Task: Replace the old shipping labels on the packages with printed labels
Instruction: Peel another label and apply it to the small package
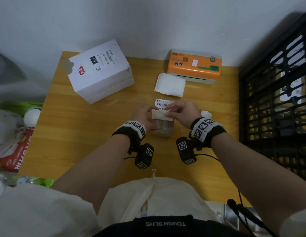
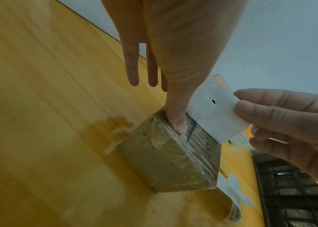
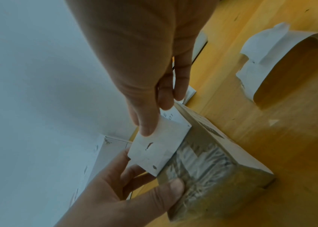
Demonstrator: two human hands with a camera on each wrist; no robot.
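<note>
A small brown taped box (image 1: 163, 130) (image 2: 163, 161) (image 3: 212, 169) stands on the wooden table (image 1: 80, 134) in front of me. A white shipping label (image 1: 161, 114) (image 2: 212, 116) (image 3: 160, 147) with a barcode stands up from the box's top, its lower edge at the box. My right hand (image 1: 171, 111) (image 3: 154, 116) pinches the label's right side between thumb and fingers. My left hand (image 1: 148, 115) (image 2: 173, 92) presses its thumb on the box top. Its straight fingers reach past the box, behind the label's left edge.
A large white box (image 1: 101, 71) with a printed label sits at the back left. An orange label printer (image 1: 194, 65) stands at the back right, a white backing sheet (image 1: 170, 84) before it. A curled paper scrap (image 1: 206, 114) (image 3: 271, 61) lies right of my hands. A black crate (image 1: 277, 100) borders the table's right side.
</note>
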